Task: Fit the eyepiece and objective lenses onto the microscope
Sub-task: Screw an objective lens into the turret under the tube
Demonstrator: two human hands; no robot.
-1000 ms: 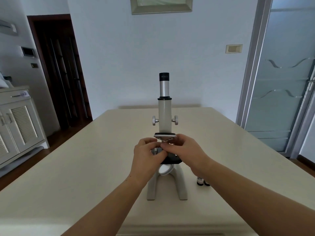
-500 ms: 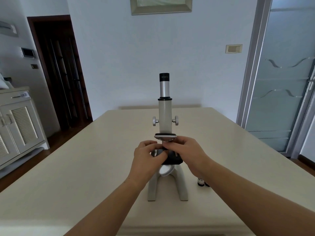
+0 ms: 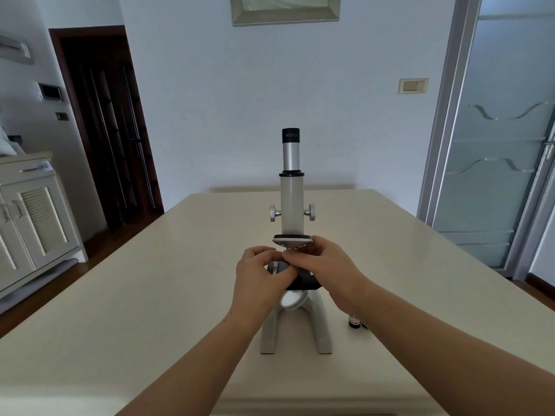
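Gripping a silvery lens [image 3: 272,268] in the left hand [image 3: 258,283] under the microscope's [image 3: 291,205] turret [image 3: 292,240], right hand [image 3: 327,271] pinching it too, half hiding the stage [image 3: 304,282]. Seated at 12 o'clock, the eyepiece [image 3: 290,136]; at 4 o'clock, two spare lenses [image 3: 354,322].

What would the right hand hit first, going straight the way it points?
The left hand, just past the fingertips of the right hand under the nosepiece; they may be touching, depth unclear.
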